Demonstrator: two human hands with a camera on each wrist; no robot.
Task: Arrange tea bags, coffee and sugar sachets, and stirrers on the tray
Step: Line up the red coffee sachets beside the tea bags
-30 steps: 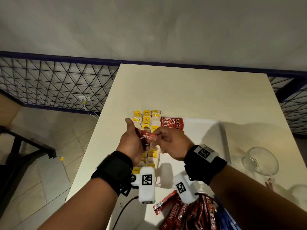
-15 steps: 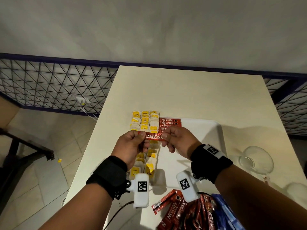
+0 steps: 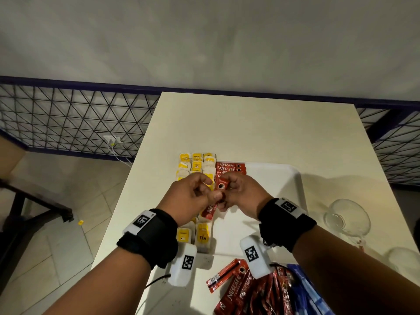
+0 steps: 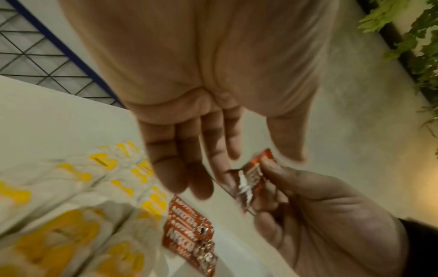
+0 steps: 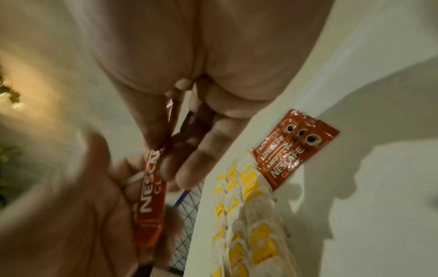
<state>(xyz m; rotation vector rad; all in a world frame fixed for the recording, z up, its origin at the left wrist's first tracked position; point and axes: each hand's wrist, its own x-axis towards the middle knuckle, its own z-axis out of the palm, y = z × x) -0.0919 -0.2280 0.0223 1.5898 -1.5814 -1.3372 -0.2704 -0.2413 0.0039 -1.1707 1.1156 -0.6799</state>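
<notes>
The pale surface (image 3: pixel 261 133) carries a white tray (image 3: pixel 293 189). Down the tray's left side run columns of tea bags (image 3: pixel 196 160) with yellow tags, and just right of their far end lies a small overlapping stack of red coffee sachets (image 3: pixel 230 168), each with its long axis running left to right and its cup print at the right end. A loose heap of more red sachets (image 3: pixel 241 289) sits at the near edge, off the tray.

Above the tea bag columns both hands hold one red coffee sachet (image 3: pixel 216 198). The right hand (image 3: pixel 241 192) pinches its far end, where the cup print shows, between thumb and curled fingers. The left hand (image 3: pixel 191 198) pinches it lower down with the thumb; in the left wrist view its other fingers look fairly straight.

The held sachet's long axis runs near to far, tilted, its near end drooping toward the tray, crosswise to the stack. It is probably light, thin, limp and slick, so a pinch at each end should keep it flat while it is turned in line with the others.
</notes>
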